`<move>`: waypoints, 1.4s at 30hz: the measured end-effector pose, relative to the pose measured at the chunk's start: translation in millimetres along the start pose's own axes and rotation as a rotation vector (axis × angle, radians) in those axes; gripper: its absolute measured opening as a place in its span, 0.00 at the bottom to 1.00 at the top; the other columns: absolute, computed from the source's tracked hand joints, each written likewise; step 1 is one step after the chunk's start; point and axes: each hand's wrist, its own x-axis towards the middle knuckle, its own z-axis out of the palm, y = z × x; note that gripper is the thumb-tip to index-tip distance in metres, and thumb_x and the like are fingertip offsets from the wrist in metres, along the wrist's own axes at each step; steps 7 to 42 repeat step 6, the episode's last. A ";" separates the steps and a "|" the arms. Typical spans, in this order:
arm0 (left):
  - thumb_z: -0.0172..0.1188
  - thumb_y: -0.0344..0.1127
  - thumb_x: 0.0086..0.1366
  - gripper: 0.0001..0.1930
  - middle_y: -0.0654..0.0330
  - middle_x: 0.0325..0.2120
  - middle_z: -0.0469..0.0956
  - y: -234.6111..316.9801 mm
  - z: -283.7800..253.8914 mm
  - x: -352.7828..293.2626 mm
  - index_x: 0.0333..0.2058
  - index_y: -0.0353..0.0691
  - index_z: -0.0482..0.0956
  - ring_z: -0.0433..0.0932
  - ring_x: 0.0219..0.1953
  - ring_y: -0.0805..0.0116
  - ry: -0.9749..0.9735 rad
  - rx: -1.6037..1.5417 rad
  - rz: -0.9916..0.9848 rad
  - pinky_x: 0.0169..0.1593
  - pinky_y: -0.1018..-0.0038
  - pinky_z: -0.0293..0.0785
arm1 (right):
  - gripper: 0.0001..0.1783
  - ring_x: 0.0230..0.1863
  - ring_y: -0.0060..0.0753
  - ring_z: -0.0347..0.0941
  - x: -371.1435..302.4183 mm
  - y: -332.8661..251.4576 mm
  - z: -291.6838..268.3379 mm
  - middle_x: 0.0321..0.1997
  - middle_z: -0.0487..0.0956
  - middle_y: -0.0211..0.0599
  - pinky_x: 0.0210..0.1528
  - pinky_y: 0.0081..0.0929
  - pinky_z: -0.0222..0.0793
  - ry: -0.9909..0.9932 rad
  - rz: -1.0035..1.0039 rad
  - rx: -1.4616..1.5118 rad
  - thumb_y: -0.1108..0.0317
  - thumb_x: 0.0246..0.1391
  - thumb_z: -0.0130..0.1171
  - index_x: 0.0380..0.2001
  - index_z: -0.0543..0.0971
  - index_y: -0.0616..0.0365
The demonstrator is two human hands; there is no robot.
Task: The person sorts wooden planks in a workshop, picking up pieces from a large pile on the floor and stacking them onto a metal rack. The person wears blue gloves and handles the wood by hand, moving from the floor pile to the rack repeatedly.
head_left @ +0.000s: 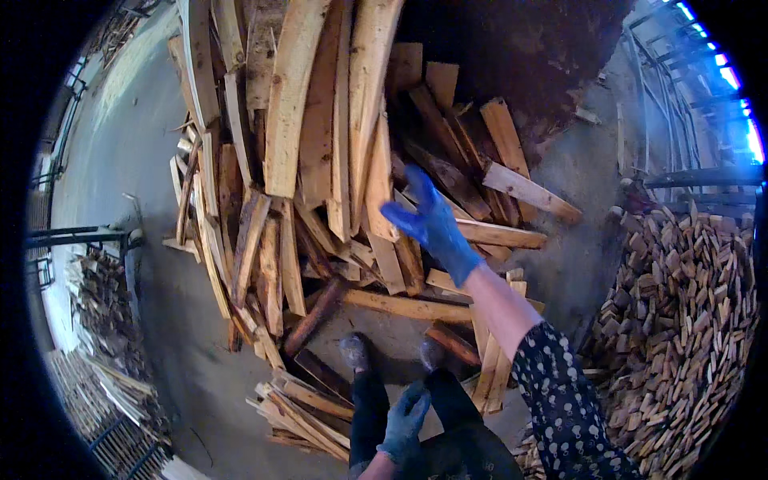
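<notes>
My right hand (432, 228), in a blue glove, reaches forward over a big pile of split boards. Its fingers are spread with nothing in them, beside the near end of a long pale board (378, 188). My left hand (404, 420), also gloved in blue, hangs low in front of my legs. Its fingers are loosely curled together, and I see nothing in them. Several long boards (296, 96) lie lengthwise on top of the pile, pointing toward me. To the right of my right hand, a short pale board (532, 192) lies slantwise across darker pieces.
My feet stand at the pile's near edge, by a crosswise board (408, 306). A smaller stack of slats (308, 416) lies at my left. A large heap of cut wood (680, 336) fills the right side. Dark loose material (512, 64) lies beyond the pile; metal railings (80, 238) stand left.
</notes>
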 end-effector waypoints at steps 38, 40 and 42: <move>0.60 0.35 0.62 0.24 0.58 0.46 0.76 17.2 -63.2 -1.2 0.55 0.33 0.69 0.73 0.47 0.71 -0.018 0.073 0.007 0.51 0.77 0.68 | 0.59 0.62 0.52 0.62 136.6 -51.1 29.7 0.62 0.64 0.57 0.65 0.37 0.54 0.047 0.091 0.225 0.41 0.40 0.67 0.65 0.50 0.64; 0.60 0.35 0.62 0.24 0.58 0.46 0.76 17.2 -63.2 -1.2 0.55 0.33 0.69 0.73 0.47 0.71 -0.018 0.073 0.007 0.51 0.77 0.68 | 0.59 0.62 0.52 0.62 136.6 -51.1 29.7 0.62 0.64 0.57 0.65 0.37 0.54 0.047 0.091 0.225 0.41 0.40 0.67 0.65 0.50 0.64; 0.60 0.35 0.62 0.24 0.58 0.46 0.76 17.2 -63.2 -1.2 0.55 0.33 0.69 0.73 0.47 0.71 -0.018 0.073 0.007 0.51 0.77 0.68 | 0.59 0.62 0.52 0.62 136.6 -51.1 29.7 0.62 0.64 0.57 0.65 0.37 0.54 0.047 0.091 0.225 0.41 0.40 0.67 0.65 0.50 0.64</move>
